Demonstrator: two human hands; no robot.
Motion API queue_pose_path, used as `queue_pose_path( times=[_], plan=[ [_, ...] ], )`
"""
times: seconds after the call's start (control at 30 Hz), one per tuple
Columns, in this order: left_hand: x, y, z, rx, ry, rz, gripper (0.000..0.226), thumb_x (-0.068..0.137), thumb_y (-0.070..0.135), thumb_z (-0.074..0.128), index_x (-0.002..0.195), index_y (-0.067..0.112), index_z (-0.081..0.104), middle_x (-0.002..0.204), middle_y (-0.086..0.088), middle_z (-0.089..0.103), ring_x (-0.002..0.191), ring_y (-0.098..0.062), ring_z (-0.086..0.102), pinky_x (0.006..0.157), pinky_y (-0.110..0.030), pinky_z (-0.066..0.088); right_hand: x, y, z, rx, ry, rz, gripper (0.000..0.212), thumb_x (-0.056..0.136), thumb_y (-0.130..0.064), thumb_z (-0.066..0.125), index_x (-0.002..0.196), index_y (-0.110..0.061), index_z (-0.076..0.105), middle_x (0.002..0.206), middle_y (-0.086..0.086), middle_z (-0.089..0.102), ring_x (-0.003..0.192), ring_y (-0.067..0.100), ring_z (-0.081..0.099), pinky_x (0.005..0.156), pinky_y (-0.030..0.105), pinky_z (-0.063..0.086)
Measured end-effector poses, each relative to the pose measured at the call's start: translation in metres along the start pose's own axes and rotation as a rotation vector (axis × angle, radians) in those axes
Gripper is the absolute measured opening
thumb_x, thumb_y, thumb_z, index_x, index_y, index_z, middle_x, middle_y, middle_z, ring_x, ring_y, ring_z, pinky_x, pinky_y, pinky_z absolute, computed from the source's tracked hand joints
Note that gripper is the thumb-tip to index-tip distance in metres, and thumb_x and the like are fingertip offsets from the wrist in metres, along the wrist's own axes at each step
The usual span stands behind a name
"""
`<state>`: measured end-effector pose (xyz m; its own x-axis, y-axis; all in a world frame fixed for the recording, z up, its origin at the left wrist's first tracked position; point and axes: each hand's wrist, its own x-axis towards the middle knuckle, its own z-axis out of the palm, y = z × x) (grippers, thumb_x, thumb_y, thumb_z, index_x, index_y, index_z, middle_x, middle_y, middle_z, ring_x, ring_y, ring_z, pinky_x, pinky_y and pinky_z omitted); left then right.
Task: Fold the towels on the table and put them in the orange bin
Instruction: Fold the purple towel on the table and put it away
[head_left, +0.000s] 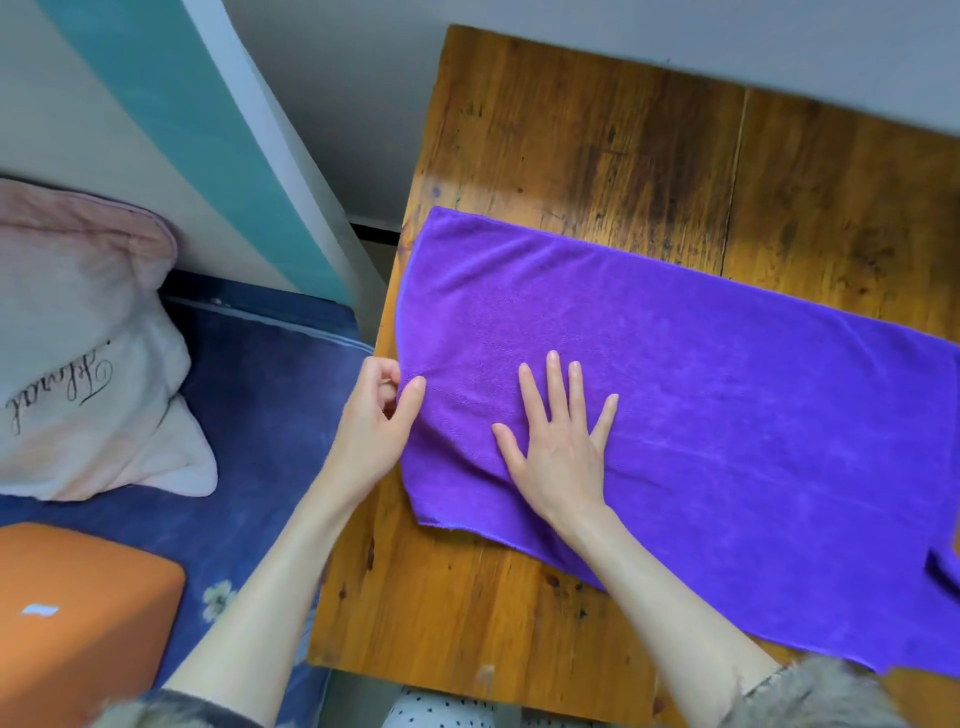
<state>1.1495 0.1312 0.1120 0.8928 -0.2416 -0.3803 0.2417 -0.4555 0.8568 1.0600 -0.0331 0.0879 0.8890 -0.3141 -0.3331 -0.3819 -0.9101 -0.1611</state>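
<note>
Where the frame ends at the right, cuts off the far end of the purple towel, so cannot tell its full length; shows a dark fold or second layer at the lower right corner, too cropped to make out. Lies spread flat across the wooden tabletop, left edge hanging just over the tabletop's left side. Pinches that left edge between thumb and curled fingers with the left hand, fingertips partly hidden behind the cloth. Presses flat on the towel with the right hand, fingers straight and spread wide, palm down, near the towel's left end. Shows only fuzzy grey cuffs of the sleeves at the bottom edge, and a strip of dotted fabric between them, hard to identify.

Sits at the lower left, on a blue bed beside the tabletop, the orange bin: seen only from its side and corner, cropped by the frame, opening out of sight, so cannot tell what is inside. Bears a small pale label on its side, unreadable. Rests above it on the bed a pink pillow with cursive lettering, partly cut off at the left edge.
</note>
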Motion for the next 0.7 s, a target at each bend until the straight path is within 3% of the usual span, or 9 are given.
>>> queue_pose_path(
  times=[0.13,0.37,0.5,0.7],
  plan=[
    [-0.003,-0.004,-0.011,-0.109,-0.039,-0.052,0.023,0.088,0.014,0.061,0.085,0.024,0.041,0.067,-0.004,0.049,0.057,-0.011,0.043,0.055,-0.019,0.037,-0.001,0.002,0.002,-0.028,-0.015,0.006,0.069,0.092,-0.055,0.032,0.150,-0.028,0.007,0.159,0.001,-0.003,0.145,0.025,-0.008,0.110,0.061,-0.006],
    [-0.018,-0.022,-0.051,-0.011,-0.186,-0.155,0.061,0.081,0.008,0.070,0.110,0.049,0.036,0.096,0.003,0.051,0.051,-0.004,0.052,0.053,-0.015,0.046,0.000,0.002,0.003,-0.045,-0.023,0.010,0.068,0.092,-0.057,0.028,0.150,-0.028,0.005,0.159,0.001,-0.005,0.145,0.024,-0.010,0.110,0.060,-0.008],
    [-0.034,-0.031,-0.053,0.055,-0.229,-0.232,0.064,0.079,0.009,0.071,0.118,0.046,0.036,0.103,0.004,0.052,0.057,-0.010,0.053,0.056,-0.023,0.049,0.000,0.001,0.001,-0.047,-0.034,0.011,0.068,0.093,-0.056,0.029,0.150,-0.028,0.005,0.159,0.001,-0.006,0.145,0.024,-0.010,0.110,0.060,-0.008],
    [-0.050,-0.038,-0.053,0.337,-0.141,-0.264,0.042,0.086,0.009,0.061,0.119,0.030,0.045,0.090,0.000,0.055,0.064,-0.020,0.060,0.066,-0.041,0.055,0.000,-0.001,-0.005,-0.046,-0.087,0.008,0.068,0.094,-0.056,0.027,0.150,-0.028,-0.001,0.158,0.001,-0.012,0.144,0.023,-0.015,0.111,0.061,-0.006]
  ],
)
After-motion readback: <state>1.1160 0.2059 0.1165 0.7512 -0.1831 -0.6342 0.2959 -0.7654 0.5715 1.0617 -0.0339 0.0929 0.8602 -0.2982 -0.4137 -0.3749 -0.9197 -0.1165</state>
